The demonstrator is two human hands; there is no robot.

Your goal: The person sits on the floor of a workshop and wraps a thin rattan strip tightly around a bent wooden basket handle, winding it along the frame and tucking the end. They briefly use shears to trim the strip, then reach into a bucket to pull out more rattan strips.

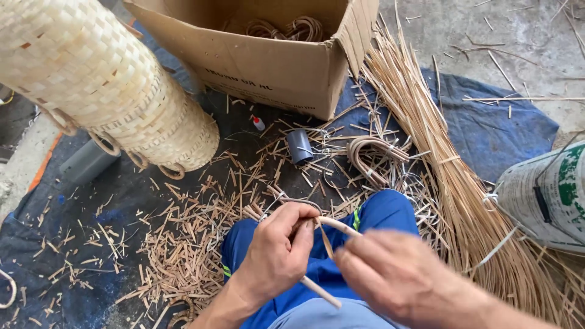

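Head view: left hand point(277, 253) has a closed grip on a pale rattan cane point(337, 226), thumb and fingers pinching it where it bends over the lap. The cane runs from the fist up and right in a curve, and a second pale length point(320, 292) comes out below the fist toward the knee. Right hand point(396, 277) is close to the camera and blurred; its fingers lie against the cane's curved end, but I cannot tell whether that grip is closed on it. A thin strip point(326, 242) hangs between the two hands.

Cane sits over blue trousers point(384, 213), well apart from the other stock.

Around it: dark tarp point(499, 134) on the floor, covered in short rattan offcuts point(183, 250). Long bundle of split rattan strips point(451, 183) fans out on the right. Coiled cane loops point(368, 155) and a short grey pipe section point(299, 146) lie ahead of the knees. Open cardboard box point(274, 61) holds more coils. Stacked woven baskets point(103, 79) top left, a sack point(548, 195) at the right edge.

Judgement on bending well: keep the left pinch tight at the bend point, feed the curve gradually with the right, keep the thin strip taut so it doesn't slacken or kink.
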